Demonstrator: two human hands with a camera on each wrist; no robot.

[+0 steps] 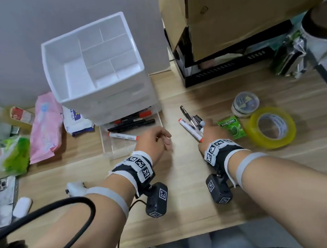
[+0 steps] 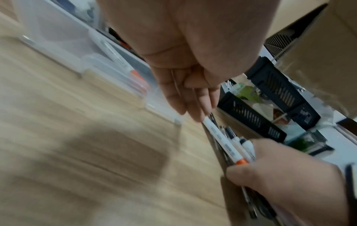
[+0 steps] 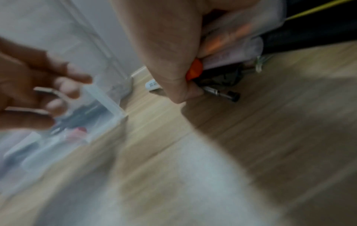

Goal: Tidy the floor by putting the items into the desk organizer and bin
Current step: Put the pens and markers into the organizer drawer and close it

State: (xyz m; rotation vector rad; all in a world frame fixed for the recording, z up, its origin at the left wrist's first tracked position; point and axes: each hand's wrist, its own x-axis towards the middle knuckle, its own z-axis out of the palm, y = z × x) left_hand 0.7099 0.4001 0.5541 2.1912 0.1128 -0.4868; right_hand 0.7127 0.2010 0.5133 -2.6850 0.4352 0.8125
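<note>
A bundle of pens and markers (image 1: pixel 192 124) is gripped in the right hand (image 1: pixel 209 133), fingers curled round it, on the wooden floor (image 1: pixel 189 193) at about 1 o'clock from the frame centre in the head view. An orange-capped white marker (image 2: pixel 224 142) is seen most plainly; how many pens are held cannot be told, since the palm hides their lower ends and the right wrist view is blurred. The left hand (image 1: pixel 156 138) hovers at 9 o'clock from the bundle, fingers loosely curled and holding nothing. Just beyond it lies the clear pulled-out drawer (image 1: pixel 120 149) of the white desk organizer (image 1: pixel 96 70), with markers inside. At 3 o'clock from the right hand lie a green gum packet (image 1: pixel 231 128), a yellow tape roll (image 1: pixel 272 127) and a small round tub (image 1: pixel 245 104), its contents unclear.
</note>
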